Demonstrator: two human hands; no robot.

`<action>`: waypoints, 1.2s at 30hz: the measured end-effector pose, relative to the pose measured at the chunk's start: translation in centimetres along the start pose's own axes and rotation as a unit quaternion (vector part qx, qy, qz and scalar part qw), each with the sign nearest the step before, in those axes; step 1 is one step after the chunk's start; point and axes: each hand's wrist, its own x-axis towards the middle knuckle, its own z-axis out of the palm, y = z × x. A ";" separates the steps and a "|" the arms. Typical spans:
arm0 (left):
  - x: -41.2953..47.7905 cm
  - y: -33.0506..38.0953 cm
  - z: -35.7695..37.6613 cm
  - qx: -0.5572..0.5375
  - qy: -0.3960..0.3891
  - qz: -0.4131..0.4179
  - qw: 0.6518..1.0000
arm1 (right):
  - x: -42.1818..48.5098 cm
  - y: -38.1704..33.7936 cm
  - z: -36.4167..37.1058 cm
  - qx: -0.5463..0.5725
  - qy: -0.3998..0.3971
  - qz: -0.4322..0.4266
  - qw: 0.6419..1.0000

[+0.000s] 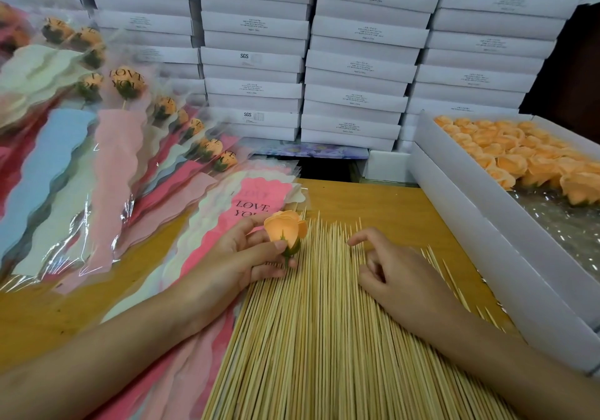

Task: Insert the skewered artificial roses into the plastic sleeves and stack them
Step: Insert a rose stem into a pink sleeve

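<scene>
The left hand [240, 257] pinches an orange artificial rose [285, 228] by its green base between thumb and fingers. The bloom is upright, just above the near edge of a spread of bamboo skewers [318, 338]. No skewer shows in this rose.

The right hand [396, 273] rests on the skewers with its index finger stretched out onto them and the other fingers curled under. Whether it has hold of a skewer I cannot tell.

The skewers lie side by side on the wooden tabletop [373, 198]. Just left of them is a pile of empty plastic sleeves [256, 198], the top one pink and printed "LOVE YOU". Farther left lies a fanned stack of sleeved roses [120, 146]. At the right, a white tray box [454, 198] holds loose orange roses [506, 153]. Stacked white cartons [354, 62] stand behind.
</scene>
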 end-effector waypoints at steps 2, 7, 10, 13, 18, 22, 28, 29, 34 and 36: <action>0.0 0.0 0.0 0.002 -0.001 0.001 1.000 | 0.1 0.1 0.0 0.016 0.004 -0.001 1.000; 0.0 0.0 0.0 0.008 -0.002 0.001 1.000 | 0.4 0.3 -0.3 0.110 0.034 0.019 0.993; -0.1 0.0 0.1 0.011 -0.002 0.000 1.000 | 0.6 0.3 -0.7 0.188 0.060 0.035 0.980; -0.1 0.1 0.2 0.017 -0.001 0.001 1.000 | 0.7 0.0 -1.1 0.239 0.078 0.055 0.966; -0.2 0.1 0.3 0.027 0.003 0.001 1.000 | 0.8 -0.2 -1.4 0.308 0.091 0.094 0.942; -0.3 0.2 0.4 0.031 0.002 0.004 0.999 | 1.0 0.0 -1.5 0.427 0.073 0.169 0.885; -0.4 0.3 0.2 0.035 0.007 0.002 0.999 | 1.5 -0.2 -1.5 0.546 -0.005 0.241 0.803; -0.4 0.3 0.3 0.036 0.007 0.001 0.999 | 1.5 -0.2 -1.6 0.548 -0.020 0.241 0.800; -0.3 0.3 0.2 0.027 0.012 0.000 1.000 | 1.4 -0.8 -2.1 0.542 -0.071 0.217 0.809; -0.3 0.4 0.2 0.031 0.007 0.001 0.999 | 1.2 -1.1 -2.1 0.547 -0.076 0.211 0.806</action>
